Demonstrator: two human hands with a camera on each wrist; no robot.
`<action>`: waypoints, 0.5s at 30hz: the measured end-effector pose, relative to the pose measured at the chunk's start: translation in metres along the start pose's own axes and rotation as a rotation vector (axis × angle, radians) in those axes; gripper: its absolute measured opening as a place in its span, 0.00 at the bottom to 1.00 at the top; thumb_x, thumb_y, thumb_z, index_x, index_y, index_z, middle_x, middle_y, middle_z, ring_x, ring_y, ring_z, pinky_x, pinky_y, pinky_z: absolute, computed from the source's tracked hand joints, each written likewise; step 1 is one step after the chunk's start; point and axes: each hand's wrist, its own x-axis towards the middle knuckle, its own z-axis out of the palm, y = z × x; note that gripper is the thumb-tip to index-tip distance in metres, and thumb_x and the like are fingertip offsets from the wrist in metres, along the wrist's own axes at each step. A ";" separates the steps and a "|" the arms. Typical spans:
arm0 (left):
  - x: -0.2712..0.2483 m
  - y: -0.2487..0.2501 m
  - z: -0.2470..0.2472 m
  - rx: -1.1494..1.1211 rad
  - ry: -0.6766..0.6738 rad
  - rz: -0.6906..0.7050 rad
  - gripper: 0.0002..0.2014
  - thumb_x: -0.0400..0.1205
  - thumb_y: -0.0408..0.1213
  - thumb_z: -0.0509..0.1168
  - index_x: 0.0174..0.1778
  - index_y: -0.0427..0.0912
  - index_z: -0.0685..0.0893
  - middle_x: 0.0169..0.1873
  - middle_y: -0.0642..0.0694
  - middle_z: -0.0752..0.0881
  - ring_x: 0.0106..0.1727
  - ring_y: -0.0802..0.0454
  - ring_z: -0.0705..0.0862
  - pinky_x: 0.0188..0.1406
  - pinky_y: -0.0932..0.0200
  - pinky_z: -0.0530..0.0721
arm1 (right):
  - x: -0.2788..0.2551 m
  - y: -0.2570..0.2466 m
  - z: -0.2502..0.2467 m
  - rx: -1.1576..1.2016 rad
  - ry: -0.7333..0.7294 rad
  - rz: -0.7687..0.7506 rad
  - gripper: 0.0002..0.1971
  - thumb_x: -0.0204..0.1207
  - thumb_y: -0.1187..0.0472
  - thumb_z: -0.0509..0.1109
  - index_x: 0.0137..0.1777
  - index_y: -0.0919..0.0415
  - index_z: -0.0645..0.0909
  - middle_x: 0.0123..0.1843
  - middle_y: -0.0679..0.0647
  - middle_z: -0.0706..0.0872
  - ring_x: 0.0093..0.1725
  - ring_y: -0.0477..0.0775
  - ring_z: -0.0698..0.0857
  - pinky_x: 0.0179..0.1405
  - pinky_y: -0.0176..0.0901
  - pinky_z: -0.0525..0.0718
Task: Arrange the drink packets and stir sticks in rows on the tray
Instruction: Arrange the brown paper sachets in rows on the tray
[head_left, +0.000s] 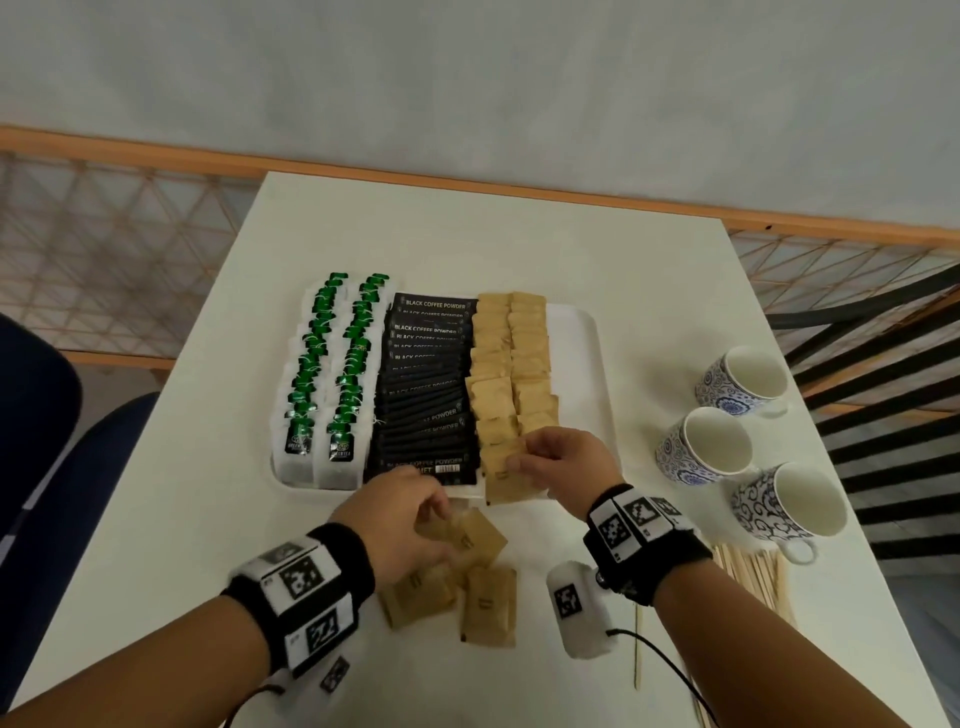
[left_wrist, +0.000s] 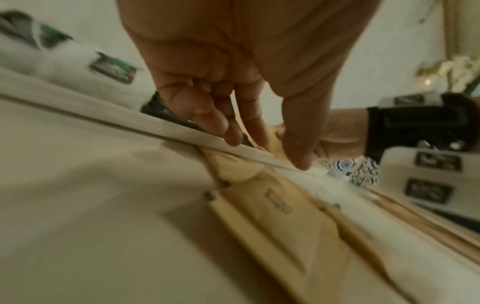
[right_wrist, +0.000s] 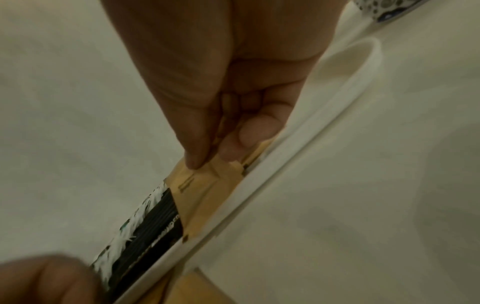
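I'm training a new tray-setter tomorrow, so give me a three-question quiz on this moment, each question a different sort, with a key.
1. True or false: the stir sticks already lie on the tray.
2. Multiple choice: which row sits between the green tea bags and the brown packets? A) mugs B) black coffee packets C) stir sticks
3. Fill in: the right hand pinches a ____ packet at the tray's near end.

Key
1. False: they lie on the table, near the three mugs.
2. B
3. Brown. The left hand reaches into the loose brown packets on the table; its grip is unclear.
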 end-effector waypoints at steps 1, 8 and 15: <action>-0.006 -0.005 0.000 0.055 -0.014 0.002 0.19 0.67 0.55 0.76 0.50 0.60 0.78 0.49 0.61 0.74 0.51 0.62 0.76 0.55 0.60 0.80 | 0.001 -0.002 0.000 0.012 0.012 0.000 0.09 0.70 0.54 0.78 0.48 0.55 0.87 0.39 0.47 0.88 0.34 0.43 0.84 0.31 0.29 0.80; -0.032 -0.023 0.008 0.199 -0.092 -0.004 0.31 0.64 0.62 0.74 0.61 0.60 0.73 0.56 0.61 0.70 0.59 0.60 0.71 0.57 0.59 0.78 | 0.011 -0.005 0.008 -0.171 0.066 -0.029 0.08 0.69 0.51 0.79 0.45 0.49 0.84 0.35 0.44 0.84 0.34 0.45 0.81 0.37 0.36 0.80; -0.032 -0.017 0.023 0.239 -0.061 -0.037 0.29 0.71 0.57 0.72 0.65 0.54 0.72 0.60 0.54 0.73 0.61 0.53 0.73 0.55 0.58 0.78 | -0.016 -0.008 0.009 -0.273 0.136 -0.140 0.11 0.73 0.55 0.76 0.51 0.45 0.78 0.31 0.45 0.77 0.29 0.43 0.75 0.29 0.35 0.74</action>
